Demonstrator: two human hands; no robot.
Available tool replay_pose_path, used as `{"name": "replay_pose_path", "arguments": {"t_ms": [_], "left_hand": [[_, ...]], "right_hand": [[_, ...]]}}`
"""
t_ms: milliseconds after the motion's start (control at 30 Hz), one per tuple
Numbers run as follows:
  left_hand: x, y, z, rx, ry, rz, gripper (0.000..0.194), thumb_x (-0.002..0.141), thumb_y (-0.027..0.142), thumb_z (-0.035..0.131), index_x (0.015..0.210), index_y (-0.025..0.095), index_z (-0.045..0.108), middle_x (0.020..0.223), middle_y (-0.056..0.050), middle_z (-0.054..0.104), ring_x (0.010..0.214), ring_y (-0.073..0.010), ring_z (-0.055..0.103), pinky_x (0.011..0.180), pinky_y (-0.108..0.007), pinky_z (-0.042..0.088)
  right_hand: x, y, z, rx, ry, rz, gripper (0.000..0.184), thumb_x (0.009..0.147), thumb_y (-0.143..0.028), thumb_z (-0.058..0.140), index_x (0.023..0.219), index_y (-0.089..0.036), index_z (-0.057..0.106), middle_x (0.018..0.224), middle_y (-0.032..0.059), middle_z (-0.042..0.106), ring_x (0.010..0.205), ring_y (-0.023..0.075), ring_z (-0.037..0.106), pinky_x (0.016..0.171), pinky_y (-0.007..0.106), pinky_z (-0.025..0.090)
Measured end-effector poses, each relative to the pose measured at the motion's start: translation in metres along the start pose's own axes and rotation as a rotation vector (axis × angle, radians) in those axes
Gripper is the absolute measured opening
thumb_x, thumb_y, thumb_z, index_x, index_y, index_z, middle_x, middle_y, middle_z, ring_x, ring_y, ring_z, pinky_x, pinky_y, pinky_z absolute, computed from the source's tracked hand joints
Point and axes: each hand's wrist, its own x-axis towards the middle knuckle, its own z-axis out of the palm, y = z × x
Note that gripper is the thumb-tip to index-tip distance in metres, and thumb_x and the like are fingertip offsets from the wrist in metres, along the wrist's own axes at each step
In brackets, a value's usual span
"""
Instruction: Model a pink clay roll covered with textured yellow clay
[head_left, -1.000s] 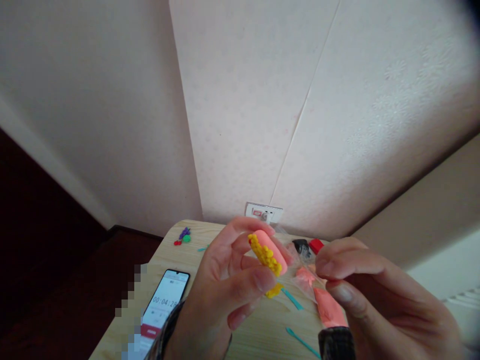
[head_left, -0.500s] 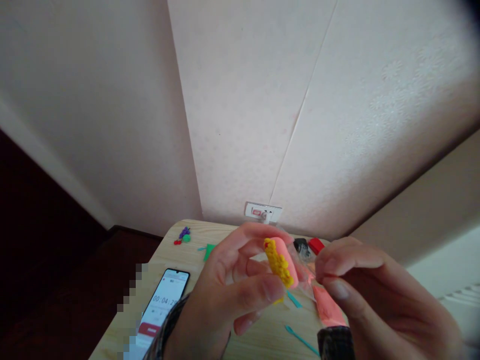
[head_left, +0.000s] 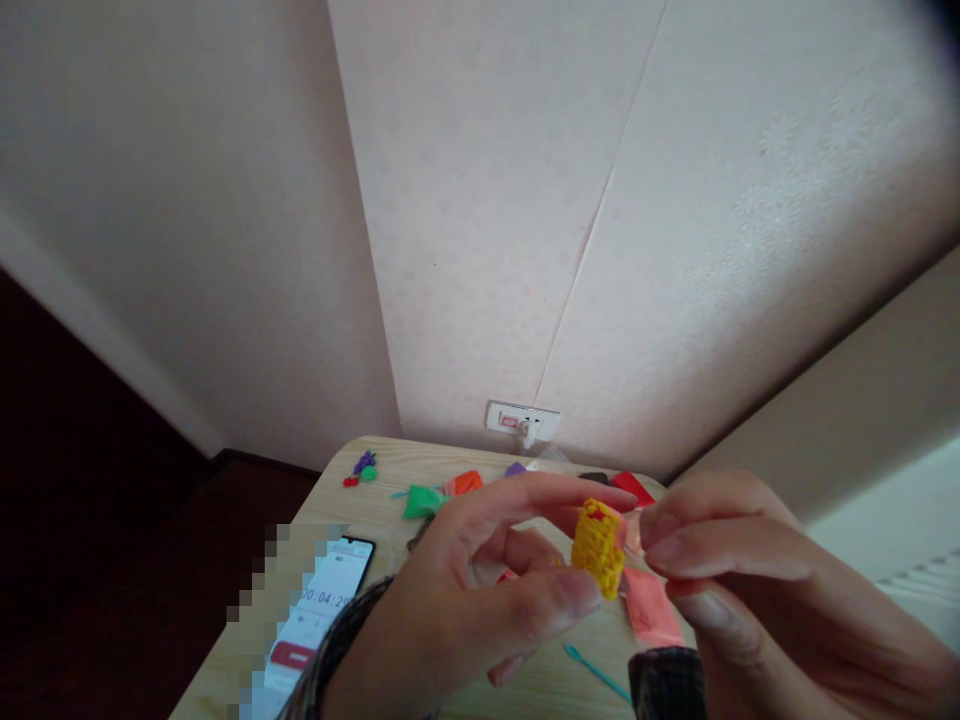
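Note:
Between its thumb and forefinger, my left hand (head_left: 480, 590) grips a small modelling-clay piece (head_left: 598, 548) by its edges. The piece has a bumpy yellow face with a red spot near the top, and a pink side shows at the right. Close beside it, my right hand (head_left: 772, 570) has its thumb and fingertips pinched together; whatever they hold, if anything, is too small to make out. Below the hands lie a pink clay packet (head_left: 652, 607) and a thin teal modelling tool (head_left: 598, 672) on the wooden table (head_left: 480, 695).
A phone (head_left: 322, 600) running a timer lies at the left. Small clay grapes (head_left: 365, 461) sit at the back left corner with green and red bits. Green (head_left: 424, 502), orange (head_left: 466, 484) and red (head_left: 634, 489) packets lie behind my hands. A wall socket (head_left: 523, 420) holds a plug.
My left hand has moved right and turned the clay piece so its yellow face shows more. My right fingertips are now closer to it. Green and orange packets have come into fuller view.

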Motion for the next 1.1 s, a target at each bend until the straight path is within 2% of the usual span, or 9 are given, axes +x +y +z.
{"name": "replay_pose_path", "arguments": {"t_ms": [133, 300, 500, 600, 700, 800, 900, 1100], "left_hand": [[-0.001, 0.0, 0.001, 0.047, -0.016, -0.062, 0.038, 0.078, 0.038, 0.072, 0.115, 0.028, 0.071, 0.062, 0.005, 0.052, 0.037, -0.0005, 0.031, 0.03, -0.01, 0.026], [-0.001, -0.002, -0.002, 0.078, -0.03, -0.117, 0.043, 0.078, 0.046, 0.072, 0.118, 0.03, 0.069, 0.058, 0.007, 0.048, 0.037, -0.001, 0.031, 0.032, -0.01, 0.027], [0.0, 0.001, -0.001, 0.148, -0.027, -0.097, 0.038, 0.08, 0.04, 0.069, 0.117, 0.032, 0.071, 0.069, 0.003, 0.055, 0.039, -0.0016, 0.032, 0.031, -0.01, 0.028], [-0.001, 0.003, 0.001, 0.139, -0.025, -0.04, 0.034, 0.08, 0.039, 0.069, 0.113, 0.033, 0.074, 0.071, 0.001, 0.055, 0.047, -0.0054, 0.039, 0.031, -0.009, 0.029], [-0.001, 0.006, 0.002, 0.143, -0.031, 0.005, 0.03, 0.081, 0.031, 0.069, 0.11, 0.034, 0.075, 0.07, 0.001, 0.058, 0.054, -0.0081, 0.044, 0.036, -0.009, 0.032], [-0.002, 0.01, 0.002, 0.19, -0.058, 0.031, 0.03, 0.081, 0.022, 0.068, 0.108, 0.033, 0.076, 0.077, 0.002, 0.063, 0.057, -0.0071, 0.046, 0.042, -0.011, 0.036], [-0.001, 0.014, 0.001, 0.212, -0.067, 0.048, 0.029, 0.082, 0.022, 0.067, 0.108, 0.031, 0.076, 0.087, 0.001, 0.067, 0.054, -0.0049, 0.044, 0.043, -0.012, 0.037], [0.0, 0.013, 0.0, 0.161, -0.091, -0.059, 0.03, 0.084, 0.03, 0.066, 0.112, 0.03, 0.073, 0.069, 0.004, 0.054, 0.041, -0.0016, 0.034, 0.032, -0.009, 0.029]], "right_hand": [[0.003, 0.0, 0.005, 0.018, -0.031, 0.016, 0.011, 0.09, -0.033, 0.065, 0.091, -0.034, 0.076, 0.081, 0.0005, 0.059, 0.08, 0.0158, 0.057, 0.064, 0.026, 0.048], [0.002, 0.002, 0.002, 0.014, -0.118, -0.019, 0.017, 0.091, -0.028, 0.063, 0.1, -0.036, 0.075, 0.081, 0.0008, 0.059, 0.083, 0.0159, 0.054, 0.065, 0.024, 0.05], [0.001, 0.004, -0.006, 0.009, -0.155, -0.009, 0.017, 0.092, -0.028, 0.062, 0.1, -0.036, 0.075, 0.081, 0.0008, 0.053, 0.081, 0.0157, 0.052, 0.062, 0.025, 0.049], [0.002, 0.004, -0.007, 0.013, -0.149, -0.003, 0.016, 0.091, -0.029, 0.062, 0.097, -0.035, 0.075, 0.079, 0.001, 0.049, 0.078, 0.0156, 0.052, 0.057, 0.024, 0.048], [0.001, 0.004, -0.007, 0.034, -0.171, -0.031, 0.018, 0.093, -0.026, 0.059, 0.098, -0.035, 0.074, 0.08, 0.0004, 0.046, 0.076, 0.0144, 0.051, 0.055, 0.023, 0.048], [0.002, 0.004, -0.008, 0.041, -0.232, -0.08, 0.018, 0.094, -0.023, 0.059, 0.101, -0.032, 0.073, 0.081, -0.0003, 0.045, 0.078, 0.0134, 0.049, 0.06, 0.022, 0.048], [0.004, 0.006, -0.01, 0.016, -0.279, -0.082, 0.021, 0.095, -0.022, 0.057, 0.106, -0.032, 0.072, 0.084, -0.0005, 0.043, 0.08, 0.0127, 0.048, 0.063, 0.021, 0.048], [0.005, 0.007, -0.012, -0.038, -0.278, -0.099, 0.021, 0.094, -0.024, 0.057, 0.105, -0.034, 0.072, 0.081, 0.0002, 0.045, 0.076, 0.014, 0.05, 0.058, 0.023, 0.048]]}}
